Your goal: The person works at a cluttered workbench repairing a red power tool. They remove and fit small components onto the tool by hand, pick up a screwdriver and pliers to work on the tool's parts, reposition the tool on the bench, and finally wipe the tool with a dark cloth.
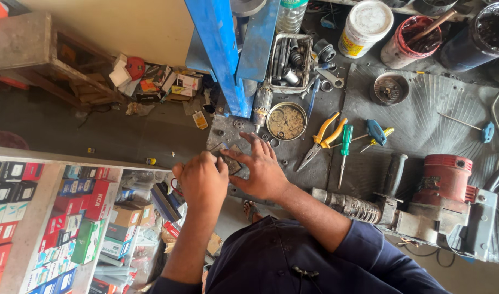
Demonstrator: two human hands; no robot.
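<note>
My left hand (202,181) is curled at the near-left corner of the grey workbench (424,125), its fingers closed on the edge of a small dark flat piece (231,162). My right hand (263,167) lies beside it with fingers spread, the fingertips pressing on that same piece and on the bench top. What the piece is cannot be made out; most of it is hidden by both hands.
Right of my hands lie yellow-handled pliers (324,137), a green screwdriver (345,146) and a red power tool (443,188). A round tin of small parts (286,121), a motor armature (262,103) and a blue metal frame (225,54) stand behind. Boxed goods on shelves (53,218) fill the lower left.
</note>
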